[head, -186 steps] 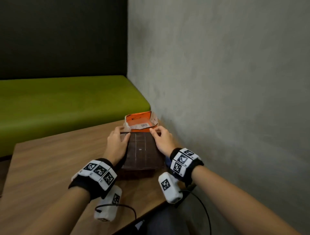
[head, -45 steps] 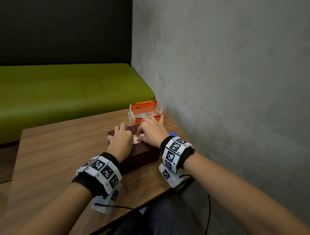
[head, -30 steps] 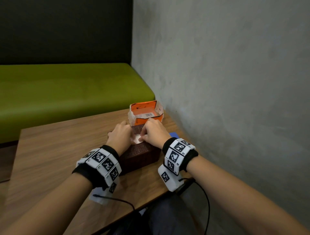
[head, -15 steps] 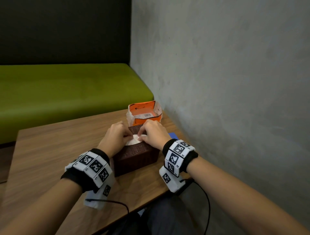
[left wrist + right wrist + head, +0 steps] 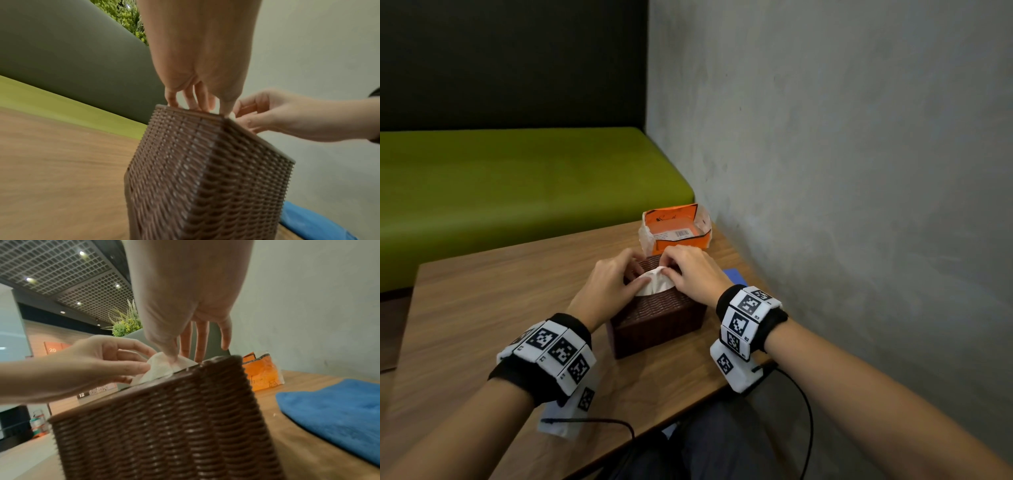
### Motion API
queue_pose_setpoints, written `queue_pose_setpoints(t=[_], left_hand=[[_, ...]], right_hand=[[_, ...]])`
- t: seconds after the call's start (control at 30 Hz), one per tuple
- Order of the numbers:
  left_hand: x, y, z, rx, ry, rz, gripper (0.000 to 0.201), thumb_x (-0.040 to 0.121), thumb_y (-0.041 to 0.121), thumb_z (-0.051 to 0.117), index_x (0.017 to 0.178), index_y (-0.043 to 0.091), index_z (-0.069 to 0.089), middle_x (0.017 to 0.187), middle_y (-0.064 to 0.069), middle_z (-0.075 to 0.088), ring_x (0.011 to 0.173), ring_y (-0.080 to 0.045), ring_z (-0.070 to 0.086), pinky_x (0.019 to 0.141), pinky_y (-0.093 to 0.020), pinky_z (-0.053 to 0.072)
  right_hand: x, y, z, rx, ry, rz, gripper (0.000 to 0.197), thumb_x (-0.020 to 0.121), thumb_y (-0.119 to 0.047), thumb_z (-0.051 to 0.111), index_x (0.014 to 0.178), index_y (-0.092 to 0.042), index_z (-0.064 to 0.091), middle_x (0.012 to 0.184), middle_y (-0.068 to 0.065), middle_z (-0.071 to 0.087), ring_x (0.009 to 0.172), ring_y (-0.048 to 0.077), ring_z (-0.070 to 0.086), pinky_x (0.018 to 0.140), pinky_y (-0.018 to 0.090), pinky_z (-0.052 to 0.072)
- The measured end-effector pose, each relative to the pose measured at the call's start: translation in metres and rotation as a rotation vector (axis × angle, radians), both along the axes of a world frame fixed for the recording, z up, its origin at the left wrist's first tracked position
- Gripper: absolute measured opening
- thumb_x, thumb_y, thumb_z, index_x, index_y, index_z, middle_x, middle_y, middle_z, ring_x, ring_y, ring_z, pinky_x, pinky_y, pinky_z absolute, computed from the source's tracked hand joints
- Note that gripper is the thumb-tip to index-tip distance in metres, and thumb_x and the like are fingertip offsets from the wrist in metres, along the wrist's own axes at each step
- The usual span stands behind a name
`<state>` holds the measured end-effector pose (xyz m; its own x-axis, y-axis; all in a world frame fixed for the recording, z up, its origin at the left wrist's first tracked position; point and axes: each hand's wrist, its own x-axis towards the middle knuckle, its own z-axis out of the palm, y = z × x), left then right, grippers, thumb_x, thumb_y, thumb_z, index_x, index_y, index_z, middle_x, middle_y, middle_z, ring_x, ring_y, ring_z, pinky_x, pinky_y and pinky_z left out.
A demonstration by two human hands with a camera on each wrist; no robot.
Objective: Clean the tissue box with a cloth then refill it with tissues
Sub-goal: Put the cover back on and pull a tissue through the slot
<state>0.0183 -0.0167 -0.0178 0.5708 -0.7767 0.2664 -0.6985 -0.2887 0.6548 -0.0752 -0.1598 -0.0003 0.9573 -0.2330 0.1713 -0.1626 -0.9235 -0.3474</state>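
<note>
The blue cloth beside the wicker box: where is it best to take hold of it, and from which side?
Probably its near free edge, from the right of the tissue box. The blue cloth lies flat on the table, so its edge is the only part fingers could pinch.

Arms: both forearms are showing bare, no sleeves.
Left wrist: is wearing a black fabric wristband (image 5: 541,377) carrying a curved row of white blocks printed with black square-pattern markers (image 5: 554,349).
Left camera unit: a white housing (image 5: 571,411) is hanging under the band, trailing a thin black cable (image 5: 599,420).
Right wrist: is wearing a matching black band with white marker blocks (image 5: 748,318).
Right camera unit: a white housing (image 5: 732,371) is trailing a black cable (image 5: 804,411).
Legs: are wearing dark trousers (image 5: 709,442).
</note>
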Motion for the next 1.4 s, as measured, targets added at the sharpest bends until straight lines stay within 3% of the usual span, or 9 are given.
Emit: queue_pose_setpoints(t=[0.23, 0.3, 0.4, 0.53, 0.73, 0.9, 1.07, 1.3, 1.4], left_hand=[[0.005, 0.004, 0.003, -0.025, 0.022, 0.033, 0.003, 0.078, 0.012, 0.068, 0.08, 0.01, 0.069, 0.069, 0.002, 0.063, 0.06, -0.002, 0.058, 0.06, -0.006, 0.044], [0.005, 0.007, 0.004, -0.042, 0.084, 0.03, 0.004, 0.075, 0.011, 0.07, 0.079, 0.011, 0.069, 0.067, 0.003, 0.064, 0.064, -0.007, 0.061, 0.059, -0.005, 0.045], [0.008, 0.008, 0.003, -0.002, 0.075, -0.023, 0.006, 0.076, 0.008, 0.069, 0.081, 0.01, 0.071, 0.069, 0.002, 0.066, 0.073, 0.014, 0.058, 0.061, -0.002, 0.046], [0.01, 0.007, 0.0, -0.02, 0.034, -0.019, 0.007, 0.077, 0.005, 0.065, 0.082, 0.007, 0.07, 0.067, 0.007, 0.061, 0.072, 0.02, 0.055, 0.063, -0.002, 0.044], [0.01, 0.011, 0.0, -0.064, 0.04, -0.02, 0.009, 0.072, 0.012, 0.073, 0.076, 0.016, 0.066, 0.065, 0.011, 0.061, 0.074, 0.011, 0.059, 0.06, -0.005, 0.046], [0.011, 0.012, -0.003, -0.035, -0.025, -0.012, 0.003, 0.076, 0.005, 0.07, 0.079, 0.008, 0.07, 0.067, 0.009, 0.059, 0.062, 0.008, 0.058, 0.063, 0.0, 0.043], [0.004, 0.006, -0.007, -0.065, -0.102, 0.003, 0.007, 0.078, 0.013, 0.07, 0.082, 0.008, 0.068, 0.077, 0.001, 0.064, 0.068, -0.013, 0.06, 0.06, -0.008, 0.041], [-0.001, 0.0, -0.011, -0.107, -0.13, 0.024, 0.008, 0.079, 0.015, 0.069, 0.083, 0.007, 0.068, 0.078, -0.006, 0.068, 0.07, -0.019, 0.062, 0.063, -0.027, 0.049], [-0.002, -0.003, -0.008, -0.104, -0.102, 0.017, 0.017, 0.077, 0.017, 0.07, 0.091, 0.009, 0.065, 0.083, -0.005, 0.067, 0.074, -0.018, 0.061, 0.068, -0.032, 0.053]], right_hand=[[-0.001, -0.008, 0.0, 0.144, -0.001, 0.0, 0.02, 0.086, -0.017, 0.06, 0.105, -0.009, 0.062, 0.096, 0.007, 0.066, 0.092, 0.019, 0.059, 0.08, 0.032, 0.047], [0.0, -0.012, -0.001, 0.096, 0.044, 0.011, 0.019, 0.084, -0.016, 0.061, 0.1, -0.008, 0.065, 0.102, 0.01, 0.065, 0.098, 0.021, 0.058, 0.083, 0.03, 0.045], [0.0, -0.013, -0.002, 0.075, 0.023, 0.01, 0.014, 0.088, -0.015, 0.058, 0.095, -0.006, 0.065, 0.101, 0.011, 0.067, 0.096, 0.023, 0.06, 0.079, 0.027, 0.043], [0.0, -0.009, -0.003, 0.087, -0.015, -0.001, 0.013, 0.091, -0.016, 0.053, 0.094, -0.006, 0.06, 0.098, 0.011, 0.066, 0.092, 0.024, 0.059, 0.078, 0.034, 0.046], [-0.002, -0.016, -0.004, 0.178, 0.031, -0.009, 0.029, 0.083, -0.018, 0.061, 0.11, -0.008, 0.057, 0.105, 0.009, 0.061, 0.098, 0.019, 0.056, 0.085, 0.03, 0.047], [-0.006, -0.02, -0.007, 0.113, 0.014, -0.015, 0.013, 0.084, -0.017, 0.064, 0.087, -0.005, 0.066, 0.096, 0.011, 0.064, 0.091, 0.02, 0.056, 0.08, 0.026, 0.043], [-0.008, -0.017, -0.009, 0.121, -0.042, -0.014, 0.011, 0.084, -0.015, 0.062, 0.086, -0.004, 0.062, 0.091, 0.012, 0.063, 0.086, 0.02, 0.055, 0.075, 0.022, 0.037], [-0.011, -0.013, -0.016, 0.12, -0.073, -0.032, 0.013, 0.084, -0.013, 0.062, 0.083, 0.0, 0.06, 0.094, 0.015, 0.059, 0.091, 0.025, 0.054, 0.082, 0.035, 0.045], [-0.011, -0.012, -0.01, 0.158, -0.024, -0.036, 0.02, 0.083, -0.019, 0.064, 0.095, -0.005, 0.057, 0.101, 0.012, 0.058, 0.096, 0.023, 0.053, 0.085, 0.033, 0.044]])
